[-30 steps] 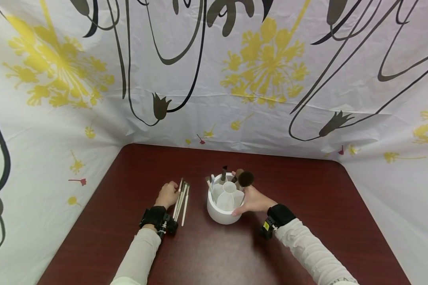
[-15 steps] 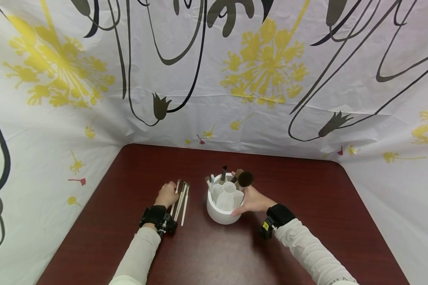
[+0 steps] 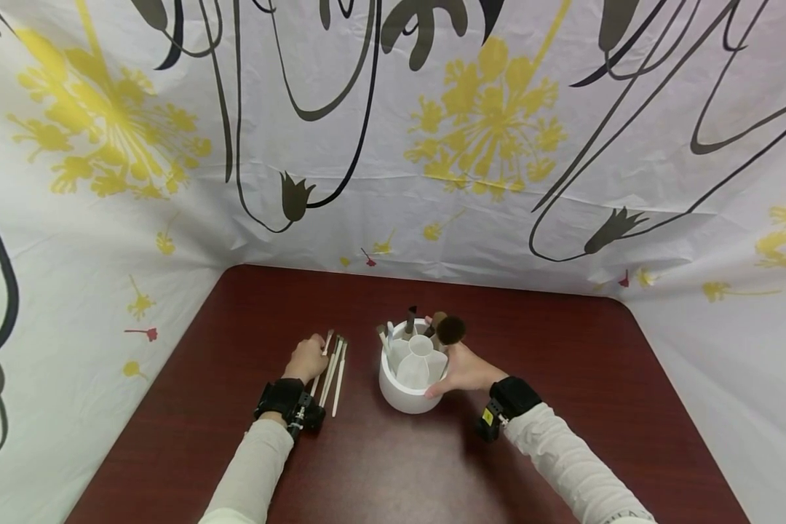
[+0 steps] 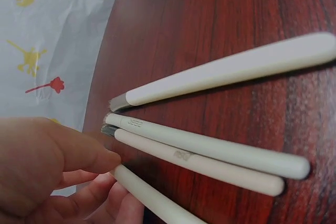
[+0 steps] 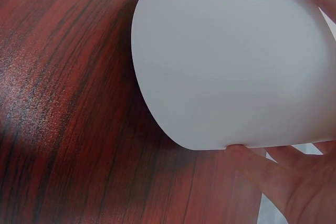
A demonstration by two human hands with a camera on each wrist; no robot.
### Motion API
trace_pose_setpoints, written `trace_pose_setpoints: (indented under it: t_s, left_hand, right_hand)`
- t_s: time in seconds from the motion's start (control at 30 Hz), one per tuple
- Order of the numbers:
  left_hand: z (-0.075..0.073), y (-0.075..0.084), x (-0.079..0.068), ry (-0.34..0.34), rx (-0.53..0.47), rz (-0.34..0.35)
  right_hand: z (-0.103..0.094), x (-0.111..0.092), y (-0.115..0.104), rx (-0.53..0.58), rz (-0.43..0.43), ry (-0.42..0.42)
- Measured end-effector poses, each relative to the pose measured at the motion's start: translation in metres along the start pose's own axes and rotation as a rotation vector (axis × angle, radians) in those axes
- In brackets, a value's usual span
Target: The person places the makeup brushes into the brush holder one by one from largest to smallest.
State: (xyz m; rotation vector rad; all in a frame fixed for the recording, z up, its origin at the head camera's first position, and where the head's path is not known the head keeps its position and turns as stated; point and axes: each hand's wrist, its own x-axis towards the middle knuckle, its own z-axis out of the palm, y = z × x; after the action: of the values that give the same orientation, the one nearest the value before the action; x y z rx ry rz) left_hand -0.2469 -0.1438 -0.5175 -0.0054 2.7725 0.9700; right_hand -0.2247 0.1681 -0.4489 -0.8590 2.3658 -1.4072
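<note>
Left hand [image 3: 306, 359] curled, slim cream-handled brush [image 4: 152, 196] pinched — round, smooth white compartmented brush holder [image 3: 411, 398] clasped by spread right hand [image 3: 465, 370].

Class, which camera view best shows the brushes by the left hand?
The left wrist view: the brushes appear large, with print on two handles. The head view shows them small, one partly behind the left hand; the right wrist view shows none.
</note>
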Motion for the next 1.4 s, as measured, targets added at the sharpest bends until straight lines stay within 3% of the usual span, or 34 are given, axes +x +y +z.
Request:
trace_pose_setpoints:
  t_s: [0.3, 0.53, 0.83, 1.07, 1.4]
  left_hand:
    - [-0.002, 0.001, 0.001, 0.064, -0.032, 0.047]
    - [-0.006, 0.008, 0.002, 0.104, -0.023, 0.062]
    - [-0.014, 0.021, -0.001, 0.158, -0.032, 0.104]
    - [-0.019, 0.037, -0.006, 0.16, -0.047, 0.138]
    - [-0.025, 0.057, -0.013, 0.186, -0.097, 0.206]
  right_hand:
    - [0.0, -0.001, 0.002, -0.006, 0.003, 0.005]
    - [0.002, 0.002, 0.029, -0.017, 0.003, 0.015]
    - [0.001, 0.003, 0.034, -0.013, -0.018, 0.009]
    - [0.0, -0.002, 0.0, -0.012, -0.007, 0.009]
    - [0.0, -0.002, 0.0, -0.011, -0.01, 0.001]
